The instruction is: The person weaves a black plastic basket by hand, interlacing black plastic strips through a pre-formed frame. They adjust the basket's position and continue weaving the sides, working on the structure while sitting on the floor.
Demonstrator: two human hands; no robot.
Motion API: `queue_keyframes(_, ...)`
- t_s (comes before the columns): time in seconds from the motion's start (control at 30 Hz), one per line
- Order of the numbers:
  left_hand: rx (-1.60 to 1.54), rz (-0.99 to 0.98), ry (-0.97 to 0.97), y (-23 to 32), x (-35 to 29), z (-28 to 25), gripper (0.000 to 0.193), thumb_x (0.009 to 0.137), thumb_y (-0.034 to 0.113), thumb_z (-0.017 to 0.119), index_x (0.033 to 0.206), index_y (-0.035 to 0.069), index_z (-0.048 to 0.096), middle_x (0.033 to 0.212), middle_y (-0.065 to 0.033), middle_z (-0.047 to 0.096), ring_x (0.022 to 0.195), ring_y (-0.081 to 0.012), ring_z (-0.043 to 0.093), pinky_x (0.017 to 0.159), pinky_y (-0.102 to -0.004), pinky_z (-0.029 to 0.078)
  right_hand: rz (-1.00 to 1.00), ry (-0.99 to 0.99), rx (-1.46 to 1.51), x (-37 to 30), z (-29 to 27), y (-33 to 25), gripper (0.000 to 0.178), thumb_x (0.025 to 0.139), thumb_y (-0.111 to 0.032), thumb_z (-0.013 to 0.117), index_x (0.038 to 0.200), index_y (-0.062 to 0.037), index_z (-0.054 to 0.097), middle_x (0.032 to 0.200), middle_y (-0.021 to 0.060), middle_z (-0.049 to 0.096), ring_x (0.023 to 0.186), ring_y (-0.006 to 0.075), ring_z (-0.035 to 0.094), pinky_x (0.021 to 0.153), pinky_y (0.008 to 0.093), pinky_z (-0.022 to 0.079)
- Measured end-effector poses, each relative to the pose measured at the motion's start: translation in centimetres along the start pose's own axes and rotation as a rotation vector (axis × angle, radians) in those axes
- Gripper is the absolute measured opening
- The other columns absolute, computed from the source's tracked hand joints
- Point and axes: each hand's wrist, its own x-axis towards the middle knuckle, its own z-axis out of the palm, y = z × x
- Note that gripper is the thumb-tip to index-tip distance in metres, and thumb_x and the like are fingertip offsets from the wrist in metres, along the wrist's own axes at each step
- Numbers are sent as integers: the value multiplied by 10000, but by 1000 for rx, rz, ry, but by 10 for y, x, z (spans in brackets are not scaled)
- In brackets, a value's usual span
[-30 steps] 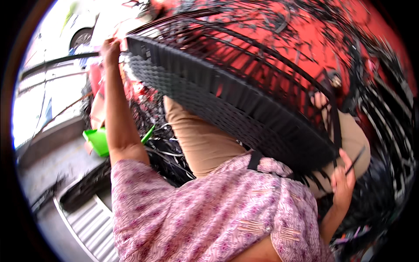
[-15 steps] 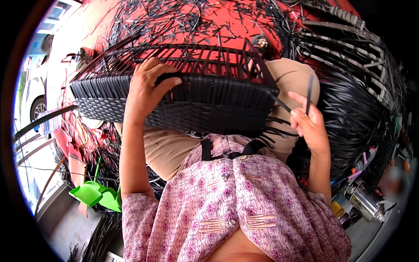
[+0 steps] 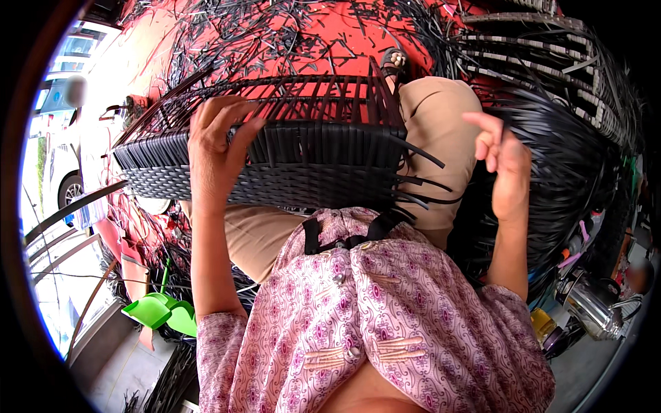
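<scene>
Wickerwork frame (image 3: 310, 182), black and part-woven, lies across my lap (image 3: 255, 234), long axis left-right, tight-woven side toward me. Left hand (image 3: 219, 141) is nearer: half curled at the upper band (image 3: 330, 138), left of its middle; can't tell if it's actually gripping. Right hand (image 3: 508, 162) is apart from the frame, out past its right end, index extended, other fingers bent; blurred, can't tell if it's pinching anything. Frame lies to its left, loose strip ends (image 3: 425, 154) poking into the gap. Farther out: black strip bundle (image 3: 554, 158) on my right, green dustpan (image 3: 148, 311) on my left, red floor (image 3: 417, 60) ahead littered with black offcuts (image 3: 267, 36), white car (image 3: 64, 155) far left.
</scene>
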Motion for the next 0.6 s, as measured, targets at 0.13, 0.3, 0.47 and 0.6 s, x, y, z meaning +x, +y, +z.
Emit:
queue_keyframes(0.13,-727,-242,-147,91,17,12,215,883,164,677,1007,-12,679,876,-103,665,826,-201,645,769,-316,486,-167,-121,-98,10,34,-25,232,928,-196,571,871,17,646,766,142,638,675,266,640,623,341,476)
queue_keyframes(0.3,-769,-222,-348,113,36,35,163,912,79,643,1038,-25,656,869,-43,650,719,-80,599,657,-209,509,-86,-119,9,8,37,-27,149,892,-119,674,855,23,651,695,95,583,631,163,582,590,305,449)
queue_keyframes(0.47,-810,-231,-457,107,55,67,137,916,69,618,1015,-20,652,807,-13,628,701,-64,564,629,-215,474,215,-45,175,14,26,-4,144,911,-76,625,986,18,706,858,25,685,759,78,594,708,235,481)
queue_keyframes(0.6,-680,-144,-630,74,67,106,198,895,83,548,1033,-12,653,828,-83,686,701,-140,625,672,-290,516,156,-118,0,24,24,32,219,917,-156,628,1013,28,697,825,-1,658,740,50,536,668,219,435)
